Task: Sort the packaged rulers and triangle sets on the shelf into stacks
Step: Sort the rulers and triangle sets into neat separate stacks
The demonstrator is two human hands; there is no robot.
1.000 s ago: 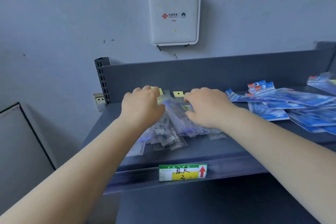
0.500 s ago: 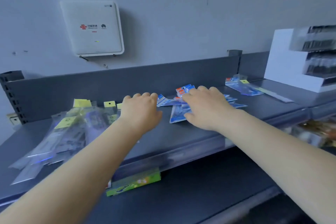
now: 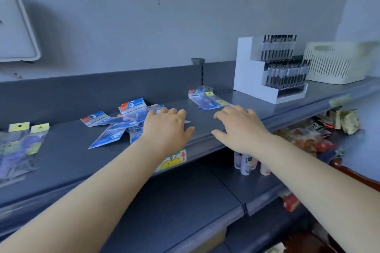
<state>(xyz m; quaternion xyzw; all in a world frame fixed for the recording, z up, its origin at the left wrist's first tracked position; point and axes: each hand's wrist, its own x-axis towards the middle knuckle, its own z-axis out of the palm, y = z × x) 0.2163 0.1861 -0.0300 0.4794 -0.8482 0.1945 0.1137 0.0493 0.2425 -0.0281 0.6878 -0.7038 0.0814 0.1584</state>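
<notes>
A loose pile of blue triangle-set packs (image 3: 115,127) lies on the dark grey shelf (image 3: 67,156), left of centre. My left hand (image 3: 167,127) hovers palm down over the pile's right edge, fingers relaxed, holding nothing. My right hand (image 3: 238,127) is spread above bare shelf near the front lip, also empty. Just beyond its fingertips lies a small group of packs (image 3: 203,98) with yellow and blue header cards. A stack of clear ruler packs with yellow tabs (image 3: 18,146) sits at the far left.
A white tiered pen display (image 3: 267,72) and a cream plastic basket (image 3: 333,63) stand on the shelf to the right. A price label (image 3: 174,160) hangs on the shelf lip. Small bottles (image 3: 244,162) and snack packs (image 3: 320,133) fill the lower shelf. A white wall box (image 3: 14,33) is at upper left.
The view has swung right along the shelf. Both hands left the clear ruler packs and moved right; the right hand came off the blue packs and now hovers beyond them.
</notes>
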